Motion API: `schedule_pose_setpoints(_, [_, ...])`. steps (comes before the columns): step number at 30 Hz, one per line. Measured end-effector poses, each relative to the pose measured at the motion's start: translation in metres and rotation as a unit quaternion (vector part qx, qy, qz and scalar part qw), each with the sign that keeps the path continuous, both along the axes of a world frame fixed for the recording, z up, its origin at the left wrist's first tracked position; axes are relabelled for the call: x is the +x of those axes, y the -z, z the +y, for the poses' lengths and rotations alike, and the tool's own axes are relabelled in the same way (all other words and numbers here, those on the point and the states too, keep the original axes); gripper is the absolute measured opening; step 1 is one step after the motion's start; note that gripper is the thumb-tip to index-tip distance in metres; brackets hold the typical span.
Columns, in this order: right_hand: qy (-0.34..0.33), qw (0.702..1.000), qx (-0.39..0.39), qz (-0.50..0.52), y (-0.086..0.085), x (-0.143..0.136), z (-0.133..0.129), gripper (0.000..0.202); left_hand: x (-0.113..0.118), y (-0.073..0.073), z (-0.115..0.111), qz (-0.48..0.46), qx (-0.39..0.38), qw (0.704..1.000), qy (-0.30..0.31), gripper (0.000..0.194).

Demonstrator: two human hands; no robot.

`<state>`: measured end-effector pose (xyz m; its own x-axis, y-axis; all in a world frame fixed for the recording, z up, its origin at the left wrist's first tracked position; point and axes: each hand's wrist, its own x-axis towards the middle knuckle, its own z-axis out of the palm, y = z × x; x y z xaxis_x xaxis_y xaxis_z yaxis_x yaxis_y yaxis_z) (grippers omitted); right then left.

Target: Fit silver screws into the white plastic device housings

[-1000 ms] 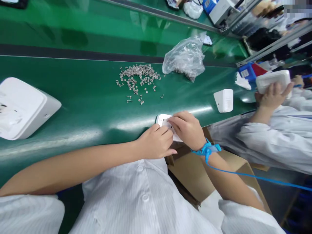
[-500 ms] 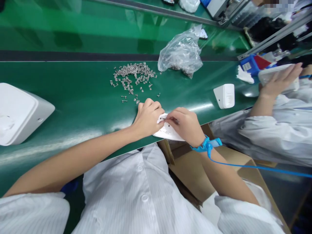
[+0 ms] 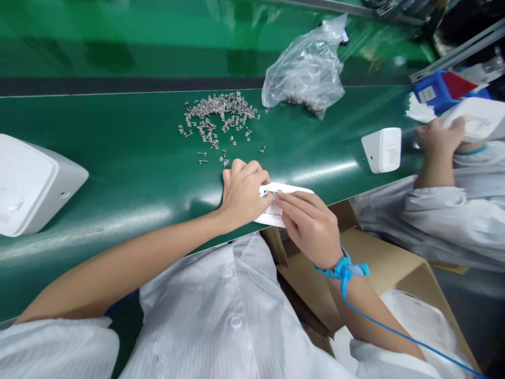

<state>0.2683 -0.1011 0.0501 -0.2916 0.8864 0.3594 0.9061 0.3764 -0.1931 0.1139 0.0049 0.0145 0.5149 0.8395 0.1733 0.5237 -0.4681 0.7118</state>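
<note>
A white plastic cover with small slots lies at the front edge of the green bench, partly hidden by both hands. My left hand is closed on its left end, thumb on the face and fingers over the far edge. My right hand, with a blue wrist strap, presses its fingertips together at the slots beside my left thumb. What is between those fingertips is too small to make out. Beyond my left hand lies a loose heap of small metal clips, a few scattered nearer.
A clear plastic bag with more metal parts rests behind the heap. White housings stand at left and right. Another person's hand holds a white housing at far right. Below the edge is a cardboard box.
My right hand has turned, its fingers now straighter over the cover, uncovering the far edge. The view has shifted slightly. The other person's hand has moved around their housing.
</note>
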Motion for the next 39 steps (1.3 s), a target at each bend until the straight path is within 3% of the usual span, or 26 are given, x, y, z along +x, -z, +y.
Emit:
schedule_pose_setpoints(14, [-0.034,0.995,0.01,-0.089,-0.006,0.0,0.006,0.027,-0.002,-0.006,0.002,0.015,-0.031,0.999,0.008,0.009])
schedule_pose_setpoints(23, [-0.007,0.997,0.032,-0.073,0.004,-0.002,0.001,0.027,0.0,0.0,-0.005,0.022,0.04,0.999,-0.011,0.01])
schedule_pose_setpoints(39, [-0.003,0.991,0.079,-0.11,0.007,-0.004,0.004,0.023,0.0,0.0,-0.004,0.05,0.094,0.994,-0.004,0.015])
